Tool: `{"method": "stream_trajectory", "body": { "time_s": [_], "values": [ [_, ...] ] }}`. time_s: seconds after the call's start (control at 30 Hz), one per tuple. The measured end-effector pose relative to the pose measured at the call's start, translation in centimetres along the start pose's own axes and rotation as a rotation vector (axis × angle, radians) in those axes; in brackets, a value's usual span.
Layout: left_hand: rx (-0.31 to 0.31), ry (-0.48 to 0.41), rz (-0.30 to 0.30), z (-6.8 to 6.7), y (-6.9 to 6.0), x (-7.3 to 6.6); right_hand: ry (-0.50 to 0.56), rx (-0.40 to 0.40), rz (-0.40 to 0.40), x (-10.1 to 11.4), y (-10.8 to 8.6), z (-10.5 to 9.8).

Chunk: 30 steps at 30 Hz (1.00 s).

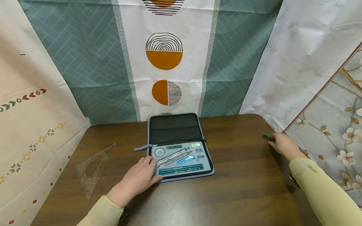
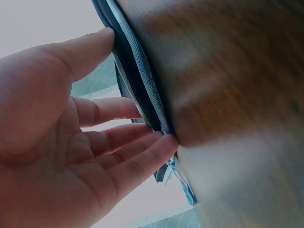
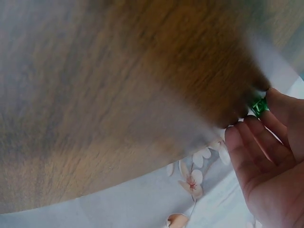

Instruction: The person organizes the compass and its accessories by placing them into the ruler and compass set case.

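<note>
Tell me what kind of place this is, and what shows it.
Probably an indoor desk workspace, exact room unclear: a wood-grain table, patterned hangings closing in the back and sides, and an open zip case fitted with pencils.

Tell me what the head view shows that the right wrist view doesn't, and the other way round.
Only the head view: the left hand at the open zip case, the drawing tools in it, and the clear set square.
Only the right wrist view: the palm side of the right hand.
Both: that hand at the small green piece, the wooden table and the flowered cloth.
</note>
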State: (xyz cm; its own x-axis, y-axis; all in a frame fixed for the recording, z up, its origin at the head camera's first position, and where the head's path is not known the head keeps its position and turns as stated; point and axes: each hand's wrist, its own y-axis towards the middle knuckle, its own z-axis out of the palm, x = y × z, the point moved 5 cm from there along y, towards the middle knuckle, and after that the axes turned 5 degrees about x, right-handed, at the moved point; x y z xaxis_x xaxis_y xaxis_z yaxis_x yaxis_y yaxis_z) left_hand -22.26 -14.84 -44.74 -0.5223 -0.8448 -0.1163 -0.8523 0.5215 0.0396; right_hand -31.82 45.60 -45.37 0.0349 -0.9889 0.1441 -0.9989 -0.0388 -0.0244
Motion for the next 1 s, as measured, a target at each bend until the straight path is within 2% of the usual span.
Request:
{"method": "stream_trajectory", "body": {
  "time_s": [0.47,0.83,1.0],
  "values": [
    [-0.012,0.001,0.003,0.0,0.0,0.1,0.018,-0.05,-0.032,1.2,-0.1,0.2],
    [-0.019,0.0,0.008,0.0,-0.1,0.0,0.008,-0.036,-0.044,2.3,-0.1,0.0],
    [-0.02,0.0,0.009,0.1,-0.1,0.0,0.001,-0.072,-0.062,2.6,0.1,0.2]
  ]
}}
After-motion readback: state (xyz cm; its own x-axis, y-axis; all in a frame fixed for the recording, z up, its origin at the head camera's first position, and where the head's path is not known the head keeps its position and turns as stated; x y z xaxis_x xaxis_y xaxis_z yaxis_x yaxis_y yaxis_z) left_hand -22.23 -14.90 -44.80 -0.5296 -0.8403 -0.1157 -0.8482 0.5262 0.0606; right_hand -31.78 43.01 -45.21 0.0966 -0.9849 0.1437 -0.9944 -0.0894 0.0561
